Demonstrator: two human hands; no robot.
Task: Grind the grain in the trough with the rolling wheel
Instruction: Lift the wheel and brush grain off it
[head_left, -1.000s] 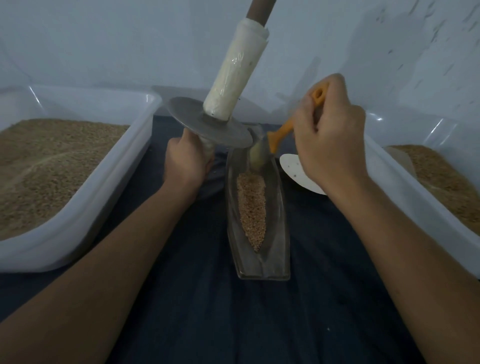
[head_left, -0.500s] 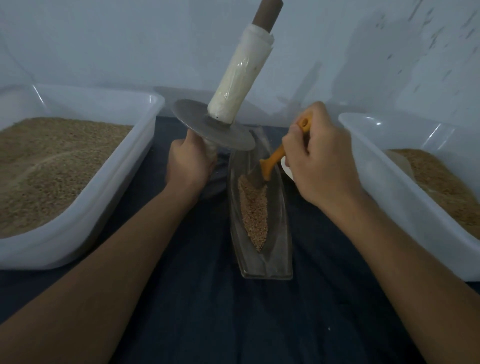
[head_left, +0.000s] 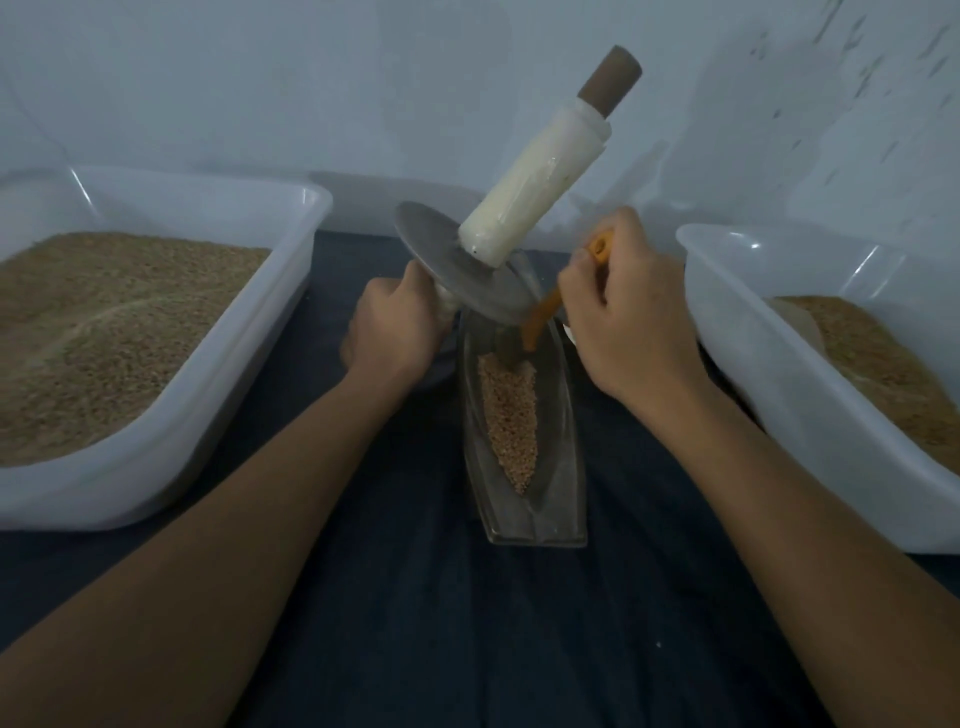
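The left hand (head_left: 392, 325) grips the lower handle of the tilted wheel (head_left: 462, 273) above the far end of the trough (head_left: 563, 457), while the right hand (head_left: 631, 317) grips an orange-handled scraper (head_left: 540, 322) touching the grain (head_left: 509, 415) inside.

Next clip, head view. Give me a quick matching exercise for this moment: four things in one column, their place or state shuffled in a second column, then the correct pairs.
Things:
1. rolling wheel
2. orange-handled scoop
3. grain
4. left tub

Places or states:
A. lying in a strip along the bottom of the trough
B. tilted and lifted over the trough's far end, lower handle gripped by the left hand
C. on the dark cloth left of the trough, holding a bed of grain
D. held by the right hand, tip down at the far end of the grain strip

Pairs: 1-B, 2-D, 3-A, 4-C
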